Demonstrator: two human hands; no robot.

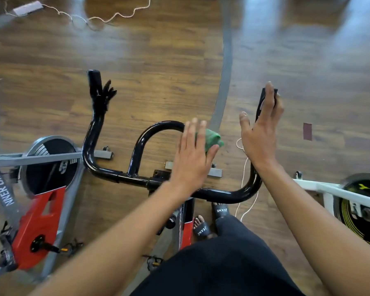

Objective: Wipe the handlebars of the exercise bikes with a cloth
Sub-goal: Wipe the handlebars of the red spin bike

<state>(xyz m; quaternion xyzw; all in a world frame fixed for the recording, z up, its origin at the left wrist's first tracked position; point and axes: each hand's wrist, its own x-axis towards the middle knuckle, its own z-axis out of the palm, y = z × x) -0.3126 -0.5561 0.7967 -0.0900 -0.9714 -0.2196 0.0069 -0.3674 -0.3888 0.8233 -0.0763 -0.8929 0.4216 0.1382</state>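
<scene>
L hand (192, 152) flat, not clenched, presses cloth (213, 138) onto bar (107, 170) loop to wipe. R hand (263, 124) flat too, grasping nothing, rests on bar end, likely steadying.

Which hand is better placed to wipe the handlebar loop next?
Left. The left hand lies on the green cloth at the handlebar loop; the right hand is open and holds no cloth.

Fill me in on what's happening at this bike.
A person stands at an exercise bike's black handlebar. The left hand presses a green cloth against the centre loop, fingers straight. The right hand lies open against the right-hand grip. A red bike stands to the left, a white bike to the right.
</scene>
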